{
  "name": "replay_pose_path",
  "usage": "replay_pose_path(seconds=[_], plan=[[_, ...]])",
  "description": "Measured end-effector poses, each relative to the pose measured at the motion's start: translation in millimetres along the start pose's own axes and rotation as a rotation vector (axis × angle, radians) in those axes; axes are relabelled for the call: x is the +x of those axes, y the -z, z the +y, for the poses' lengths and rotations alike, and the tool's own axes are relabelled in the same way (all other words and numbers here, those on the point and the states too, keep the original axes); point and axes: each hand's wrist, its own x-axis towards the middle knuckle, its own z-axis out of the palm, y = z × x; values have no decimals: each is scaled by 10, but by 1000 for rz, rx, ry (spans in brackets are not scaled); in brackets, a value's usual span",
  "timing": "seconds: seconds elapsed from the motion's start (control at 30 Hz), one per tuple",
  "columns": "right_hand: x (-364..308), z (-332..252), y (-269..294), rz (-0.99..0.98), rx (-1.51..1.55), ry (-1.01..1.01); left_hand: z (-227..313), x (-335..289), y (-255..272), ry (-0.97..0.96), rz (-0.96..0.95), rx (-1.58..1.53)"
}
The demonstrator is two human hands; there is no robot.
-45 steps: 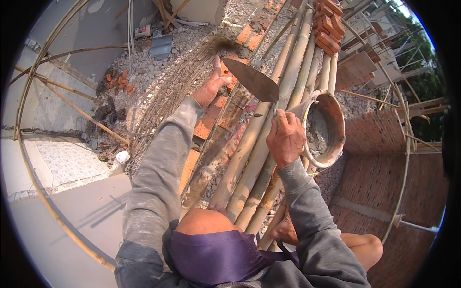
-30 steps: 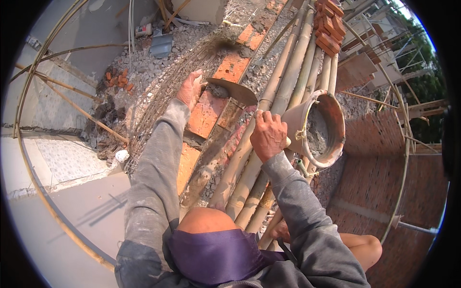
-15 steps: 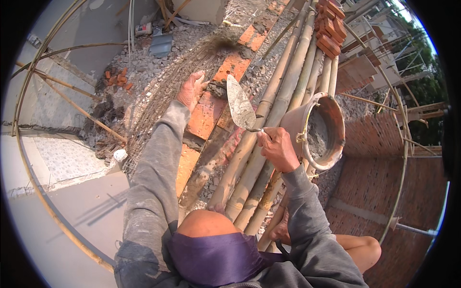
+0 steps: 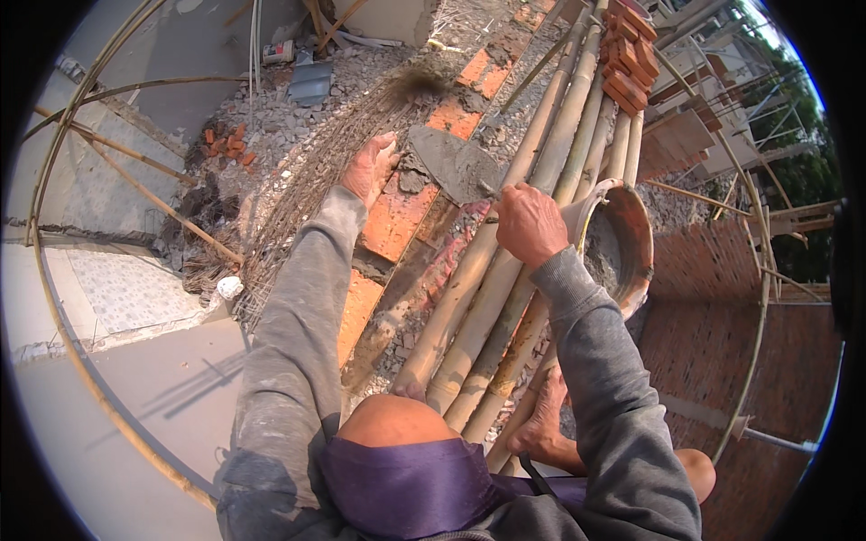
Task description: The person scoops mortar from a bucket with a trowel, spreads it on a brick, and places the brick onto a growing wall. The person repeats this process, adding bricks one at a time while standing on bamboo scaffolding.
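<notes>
A row of orange bricks (image 4: 396, 217) runs away from me, with patches of grey mortar (image 4: 413, 179) on it. My right hand (image 4: 533, 225) grips a trowel, its fingers wrapped round the handle. The trowel's leaf-shaped blade (image 4: 456, 166) is coated with grey mortar and lies over or just above the row's right side; whether it touches cannot be told. At the row's left edge is my left hand (image 4: 370, 169), its fingers stretched out beside the mortar patch and holding nothing visible. To the right of my right hand stands a bucket (image 4: 642, 236) with mortar inside, partly hidden by my right forearm.
Several bamboo poles (image 4: 505, 298) run lengthwise under my right arm. Loose bricks (image 4: 629, 56) are stacked on their far end. Rubble (image 4: 298, 135) covers ground left of the brick row. A curved bamboo pole (image 4: 99, 388) arches at the left, and a brick wall (image 4: 704, 361) stands right.
My right hand has moved slightly away from me and right. The trowel blade has turned from pointing away to pointing left, over the brick row. My left hand stays by the row's left edge.
</notes>
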Motion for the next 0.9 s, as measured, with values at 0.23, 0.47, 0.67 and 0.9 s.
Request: replay_pose_path(seconds=[0.23, 0.47, 0.67, 0.9], plan=[[-212, -37, 78, -161, 382, 65, -34, 91, 112, 28, -54, 64], [-513, -498, 306, -116, 1228, -180, -122, 153, 151, -26, -75, 47], [-398, -843, -306, -87, 1331, -324, -20, 84, 63, 15, -62, 87], [-303, -999, -366, -127, 1347, -451, -27, 99, 87, 48, -36, 118]])
